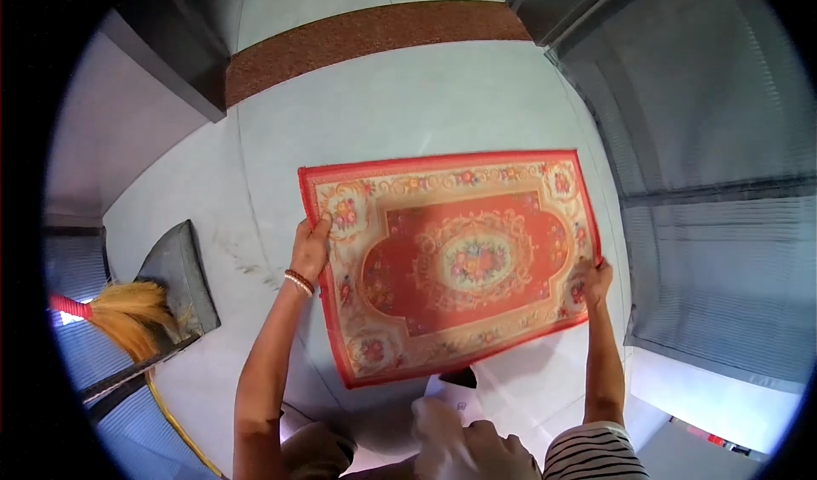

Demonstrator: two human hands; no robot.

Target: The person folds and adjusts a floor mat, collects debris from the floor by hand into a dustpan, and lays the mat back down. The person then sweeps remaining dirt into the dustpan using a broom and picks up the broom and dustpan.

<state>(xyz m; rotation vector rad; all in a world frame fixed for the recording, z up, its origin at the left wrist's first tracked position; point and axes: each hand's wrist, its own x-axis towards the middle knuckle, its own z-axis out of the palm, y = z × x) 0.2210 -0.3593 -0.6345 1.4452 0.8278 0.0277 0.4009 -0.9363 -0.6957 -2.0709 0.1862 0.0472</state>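
Note:
A red and cream floral doormat with a red edge is held up in front of me, above the pale tiled floor. On its left edge, my left hand is closed with the thumb on the patterned face. My right hand grips the opposite edge near the lower right corner. The mat hangs slightly tilted, its right side higher than its left. Fingers behind the mat are hidden. A beaded bracelet circles my left wrist.
At left, a broom with yellow bristles rests by a grey dustpan. A brown stone threshold crosses the doorway ahead, between dark door frames. Grey mesh screen panels stand along the right. Dark smudges mark the floor at left.

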